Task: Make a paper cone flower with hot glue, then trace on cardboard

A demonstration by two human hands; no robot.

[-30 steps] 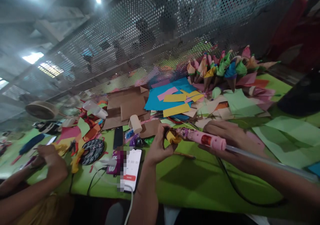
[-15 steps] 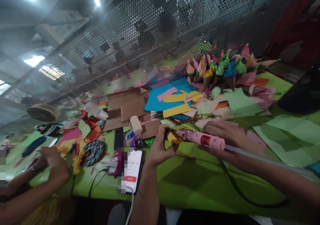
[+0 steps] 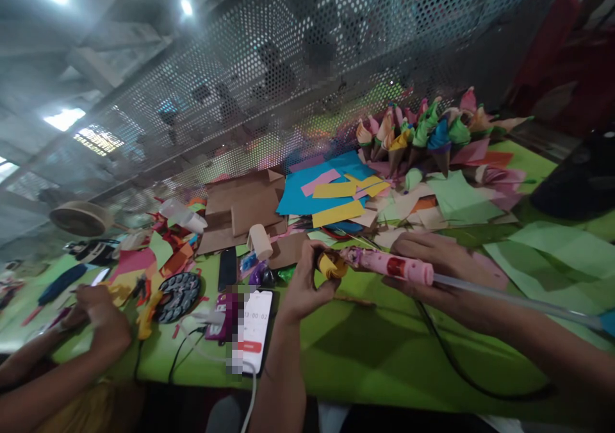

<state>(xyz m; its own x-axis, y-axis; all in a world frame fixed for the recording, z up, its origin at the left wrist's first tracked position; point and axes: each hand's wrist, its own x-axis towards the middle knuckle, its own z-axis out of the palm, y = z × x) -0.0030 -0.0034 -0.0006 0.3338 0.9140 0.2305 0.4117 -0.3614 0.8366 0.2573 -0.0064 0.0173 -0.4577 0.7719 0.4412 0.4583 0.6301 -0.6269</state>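
My left hand [image 3: 307, 285] grips a small yellow paper piece [image 3: 331, 266] with a brown part at its top, closed between thumb and fingers. From the right, my right hand [image 3: 437, 269] is wrapped round a pink hot glue gun [image 3: 394, 266], a long clear glue stick [image 3: 509, 298] sticking out of its back. The glue gun's nozzle, smeared with residue, points left and is right at the yellow piece; whether they touch I cannot tell. Both are held above the green table [image 3: 365, 369].
Finished paper ice-cream cones [image 3: 427, 132] stand at the back right. Coloured paper strips and a blue sheet [image 3: 293, 196] lie behind my hands. A phone showing a timer [image 3: 254, 330] and a purple power strip [image 3: 218, 318] are on the left. A co-worker's hands [image 3: 96, 305] work farther left.
The hands and glue gun hold almost the same pose, with the yellow piece turned slightly. The phone's timer has advanced by one second.
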